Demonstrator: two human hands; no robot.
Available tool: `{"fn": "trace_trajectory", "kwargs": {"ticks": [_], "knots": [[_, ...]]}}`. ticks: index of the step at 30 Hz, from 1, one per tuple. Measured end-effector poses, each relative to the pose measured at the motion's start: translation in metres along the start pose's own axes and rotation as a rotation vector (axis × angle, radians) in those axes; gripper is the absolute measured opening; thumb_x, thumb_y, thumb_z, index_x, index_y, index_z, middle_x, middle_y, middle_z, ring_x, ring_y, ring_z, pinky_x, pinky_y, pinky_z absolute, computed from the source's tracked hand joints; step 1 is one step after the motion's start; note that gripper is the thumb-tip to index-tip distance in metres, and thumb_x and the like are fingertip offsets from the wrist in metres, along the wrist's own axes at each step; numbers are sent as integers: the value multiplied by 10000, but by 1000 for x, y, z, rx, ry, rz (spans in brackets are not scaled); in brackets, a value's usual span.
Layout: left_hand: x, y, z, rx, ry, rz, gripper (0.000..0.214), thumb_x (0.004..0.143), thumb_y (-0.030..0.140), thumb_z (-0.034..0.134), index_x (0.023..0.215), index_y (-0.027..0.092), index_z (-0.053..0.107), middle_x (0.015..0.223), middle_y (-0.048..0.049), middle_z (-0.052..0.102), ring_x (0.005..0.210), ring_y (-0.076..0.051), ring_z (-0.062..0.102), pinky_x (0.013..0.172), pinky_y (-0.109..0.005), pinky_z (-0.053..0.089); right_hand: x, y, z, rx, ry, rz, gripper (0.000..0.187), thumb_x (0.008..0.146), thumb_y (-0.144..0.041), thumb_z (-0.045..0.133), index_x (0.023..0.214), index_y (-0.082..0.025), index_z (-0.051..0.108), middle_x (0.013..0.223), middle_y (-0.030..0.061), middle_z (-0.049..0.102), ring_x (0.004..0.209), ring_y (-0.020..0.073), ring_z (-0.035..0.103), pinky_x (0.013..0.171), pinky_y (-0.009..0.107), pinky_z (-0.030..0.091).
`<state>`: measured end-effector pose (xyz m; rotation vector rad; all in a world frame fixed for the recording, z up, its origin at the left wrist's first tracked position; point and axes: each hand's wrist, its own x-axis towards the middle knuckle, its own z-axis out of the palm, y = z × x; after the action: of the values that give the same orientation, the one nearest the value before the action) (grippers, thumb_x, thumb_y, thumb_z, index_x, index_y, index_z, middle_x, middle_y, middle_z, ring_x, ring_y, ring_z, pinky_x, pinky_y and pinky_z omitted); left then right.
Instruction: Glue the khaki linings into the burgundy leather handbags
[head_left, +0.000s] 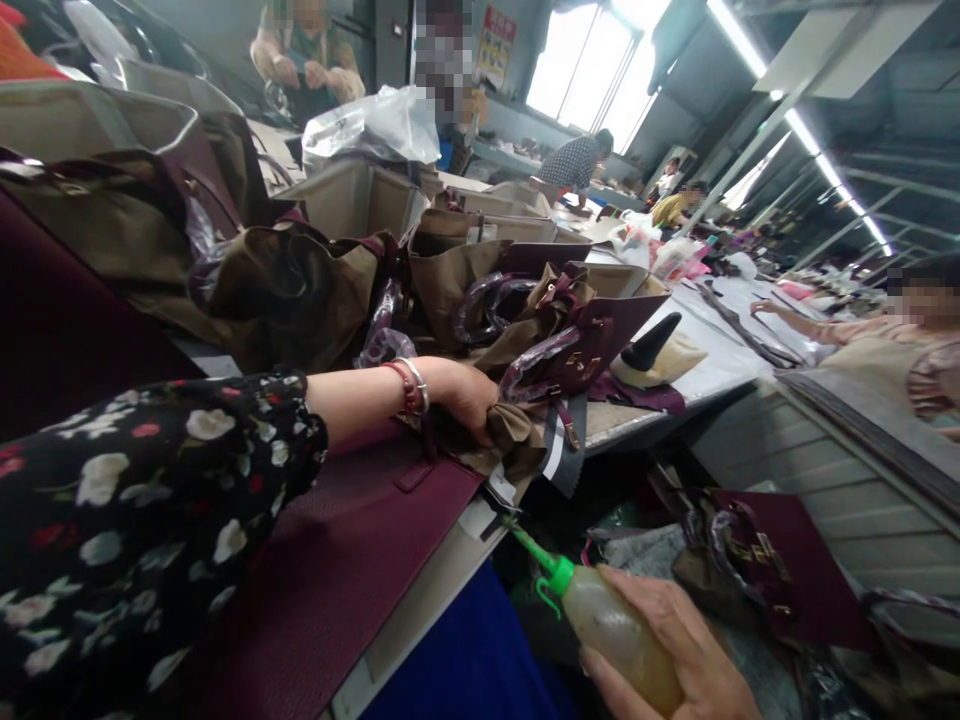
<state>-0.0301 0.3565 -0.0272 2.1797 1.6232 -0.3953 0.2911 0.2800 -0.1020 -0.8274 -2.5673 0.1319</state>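
My left hand (469,395), below a black floral sleeve and bracelets, grips bunched brown lining fabric (517,440) near the table's edge. Under that arm lies a flat maroon leather panel (360,560) with a strap tab. In my right hand (675,650) is a squeeze bottle (619,635) of yellowish liquid with a green nozzle. Its tip points up and left, just below the fabric and a small white tag (501,487). Right behind my left hand stands a maroon handbag (592,350) with plastic-wrapped handles.
Several brown and maroon bags (292,290) crowd the left and back of the table. A black-tipped cream object (660,355) lies on the right. Another maroon bag (795,570) sits lower, at the right. A person (930,340) works across at the right; others are farther back.
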Motion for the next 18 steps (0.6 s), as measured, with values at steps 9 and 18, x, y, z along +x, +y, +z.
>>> {"fn": "trace_trajectory", "kwargs": {"ticks": [9,18], "knots": [[-2,3,1,20,23,13,378,762,435,668,1011,152,687,958,-76,695,700,-155,556,614,-243,372,13,-2,-7,26,-97,-65,404,846,-291,607,1231,-244,493,1033,47,616,897,163,651,759,190,560],[5,-2,8,75,57,48,418,748,465,654,1024,153,686,1011,-109,688,722,-183,581,601,-264,373,14,3,-8,-5,-140,-38,373,853,-382,621,1199,-278,527,1049,-13,664,927,146,655,754,173,562]]}}
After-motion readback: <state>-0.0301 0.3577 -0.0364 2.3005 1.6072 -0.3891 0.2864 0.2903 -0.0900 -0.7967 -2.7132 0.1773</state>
